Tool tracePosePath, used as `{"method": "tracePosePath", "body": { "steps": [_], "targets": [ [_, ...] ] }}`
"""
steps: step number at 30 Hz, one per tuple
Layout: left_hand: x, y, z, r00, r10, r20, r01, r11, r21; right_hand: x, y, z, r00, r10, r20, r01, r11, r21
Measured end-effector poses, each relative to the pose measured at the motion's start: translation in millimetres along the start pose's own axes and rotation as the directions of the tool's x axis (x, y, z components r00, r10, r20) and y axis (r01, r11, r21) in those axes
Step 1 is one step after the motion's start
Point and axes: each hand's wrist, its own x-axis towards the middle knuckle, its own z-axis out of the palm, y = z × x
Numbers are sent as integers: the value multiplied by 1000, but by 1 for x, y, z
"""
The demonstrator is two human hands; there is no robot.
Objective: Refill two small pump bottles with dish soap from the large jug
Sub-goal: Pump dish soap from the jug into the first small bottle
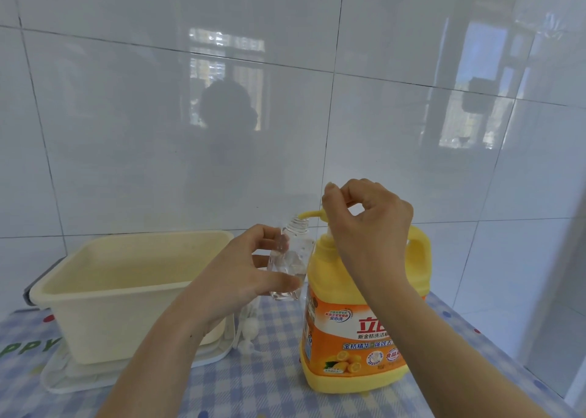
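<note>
Where jug (348,338) label reads 立, tablecloth (269,370) "PPY"

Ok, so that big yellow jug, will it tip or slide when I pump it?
Probably won't tip: the jug is wide, squat and stands flat on the tablecloth. Likely heavy if fairly full, though its level is hidden; lift by the handle.

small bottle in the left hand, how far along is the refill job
Done: the small bottle is uncapped, and a white pump top lies on the tablecloth. In hand: the left hand holds its mouth at the jug pump, which the right hand grips. It looks nearly clear, so little soap is in. Left: fill it, recap it, then the second bottle, which is not in view.
</note>
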Motion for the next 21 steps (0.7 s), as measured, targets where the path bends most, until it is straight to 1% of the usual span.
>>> {"method": "tracePosePath", "body": {
  "steps": [4, 8, 12, 15, 21],
  "targets": [
    [-1, 0, 0, 1000, 5, -5, -5, 1000, 7, -3, -1, -2, 1000, -1, -6, 1, 1000, -1],
    [-1, 0, 0, 1000, 9, -12, -9, 1000, 9, -3, -2, -5, 998, 21, 54, -21, 1000, 5],
    [0, 0, -1, 1000, 8, -19, -8, 1000, 19, 0, -5, -7, 989, 89, 117, -90, 996, 1],
    [1, -1, -3, 1000, 5, -24, -4, 1000, 20, -1, -8, -9, 984, 135, 115, -140, 990, 30],
    [1, -3, -4, 1000, 6, -10, -6, 999, 51, -9, -11, -2, 995, 61, 77, -63, 998, 25]
  ]
}}
